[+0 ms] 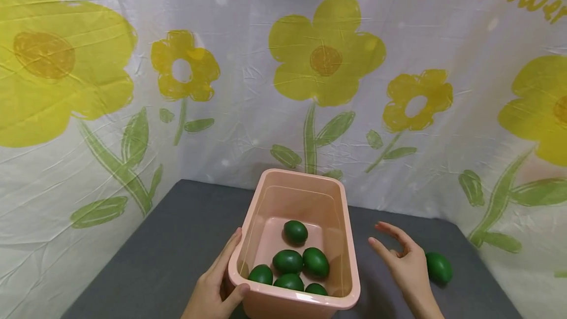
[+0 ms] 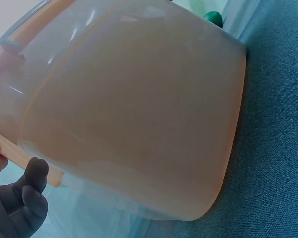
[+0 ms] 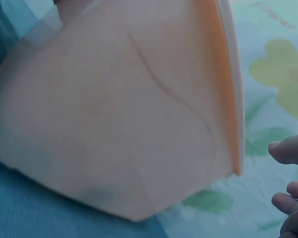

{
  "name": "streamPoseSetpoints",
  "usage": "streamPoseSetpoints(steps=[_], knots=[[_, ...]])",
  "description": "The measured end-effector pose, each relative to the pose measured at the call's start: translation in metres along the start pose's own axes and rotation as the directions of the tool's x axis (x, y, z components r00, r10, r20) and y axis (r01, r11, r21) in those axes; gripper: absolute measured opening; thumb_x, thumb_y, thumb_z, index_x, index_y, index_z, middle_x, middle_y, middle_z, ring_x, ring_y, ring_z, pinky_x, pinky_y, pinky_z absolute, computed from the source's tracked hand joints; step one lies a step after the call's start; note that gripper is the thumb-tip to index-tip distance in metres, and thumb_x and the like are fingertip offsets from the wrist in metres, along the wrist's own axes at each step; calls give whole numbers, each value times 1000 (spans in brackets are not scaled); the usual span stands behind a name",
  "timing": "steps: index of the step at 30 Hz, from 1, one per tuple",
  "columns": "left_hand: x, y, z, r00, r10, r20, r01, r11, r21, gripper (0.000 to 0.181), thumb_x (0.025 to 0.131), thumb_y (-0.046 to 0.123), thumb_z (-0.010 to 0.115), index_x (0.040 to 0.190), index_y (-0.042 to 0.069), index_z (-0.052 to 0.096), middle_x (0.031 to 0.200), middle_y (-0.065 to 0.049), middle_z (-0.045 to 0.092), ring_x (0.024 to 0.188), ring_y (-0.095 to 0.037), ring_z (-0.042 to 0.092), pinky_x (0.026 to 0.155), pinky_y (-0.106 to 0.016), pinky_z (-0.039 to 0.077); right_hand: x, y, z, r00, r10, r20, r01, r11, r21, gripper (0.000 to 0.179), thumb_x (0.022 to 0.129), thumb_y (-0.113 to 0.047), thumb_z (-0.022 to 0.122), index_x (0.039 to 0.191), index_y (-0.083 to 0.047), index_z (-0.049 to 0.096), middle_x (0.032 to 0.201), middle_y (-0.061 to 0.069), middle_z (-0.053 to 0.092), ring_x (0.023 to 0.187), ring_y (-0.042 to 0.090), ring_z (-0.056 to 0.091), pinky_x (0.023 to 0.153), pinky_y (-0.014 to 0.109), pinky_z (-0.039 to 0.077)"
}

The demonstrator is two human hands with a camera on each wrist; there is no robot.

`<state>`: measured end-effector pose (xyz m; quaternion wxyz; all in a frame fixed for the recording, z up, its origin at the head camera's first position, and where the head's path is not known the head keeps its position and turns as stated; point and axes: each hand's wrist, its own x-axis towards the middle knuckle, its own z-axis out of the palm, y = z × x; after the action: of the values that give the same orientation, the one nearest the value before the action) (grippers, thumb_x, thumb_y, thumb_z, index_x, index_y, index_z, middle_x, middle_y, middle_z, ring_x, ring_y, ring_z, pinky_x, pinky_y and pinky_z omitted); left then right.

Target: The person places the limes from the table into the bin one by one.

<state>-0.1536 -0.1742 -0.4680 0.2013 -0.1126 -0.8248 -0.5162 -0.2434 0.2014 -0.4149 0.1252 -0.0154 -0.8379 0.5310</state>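
Observation:
A pink plastic tub [image 1: 305, 298] stands on the dark grey tabletop, with several dark green, lime-like fruits [image 1: 288, 262] lying on its floor, mostly toward the near end. My left hand [image 1: 215, 279] grips the tub at its near left corner, the thumb over the rim and the fingers along the left side. In the left wrist view those fingers [image 2: 34, 198] are beside the rim. To the tub's right, my right hand [image 1: 404, 258] hangs in the air, holding nothing, its thumb and fingers curved and spread apart. In the right wrist view its fingertips stand apart from the tub wall [image 3: 104, 114].
One more green fruit [image 1: 439, 268] lies on the table just right of my right hand, partly covered by it. The grey tabletop [image 1: 150, 260] ends at a white curtain [image 1: 239, 127] printed with yellow flowers, which hangs behind and along both sides.

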Motion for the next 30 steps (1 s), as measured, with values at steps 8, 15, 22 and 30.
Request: streamPoseSetpoints(steps=[8,15,22,30], knots=[[-1,0,-1,1000,-7,1,7,1000,3,90,94,17,79,168,34,30,172,2,35,149,-36,43,101,-31,57,3,23,-8,997,67,-46,-71,992,-100,60,93,-44,83,144,-19,64,146,9,65,44,6,30,46,25,39],[-1,1,0,1000,-23,-1,23,1000,-13,89,94,18,79,168,36,31,172,3,35,148,-37,42,99,-35,58,3,46,-16,989,64,-135,-98,959,-265,61,91,-48,83,141,-16,67,138,15,70,45,8,27,45,26,35],[-1,1,1,1000,-31,-3,31,999,-20,88,95,18,78,167,37,31,172,2,35,148,-39,43,97,-43,60,6,65,-27,978,28,-207,-108,916,-387,65,89,-49,85,140,-13,68,129,20,73,50,17,44,50,27,38],[-1,-2,-1,1000,22,-5,-21,999,50,91,94,17,79,169,31,29,172,-3,36,148,-30,44,100,-34,58,11,84,-35,975,-47,-218,-62,884,-463,74,87,-39,88,144,0,61,134,32,65,92,43,70,71,54,60]])
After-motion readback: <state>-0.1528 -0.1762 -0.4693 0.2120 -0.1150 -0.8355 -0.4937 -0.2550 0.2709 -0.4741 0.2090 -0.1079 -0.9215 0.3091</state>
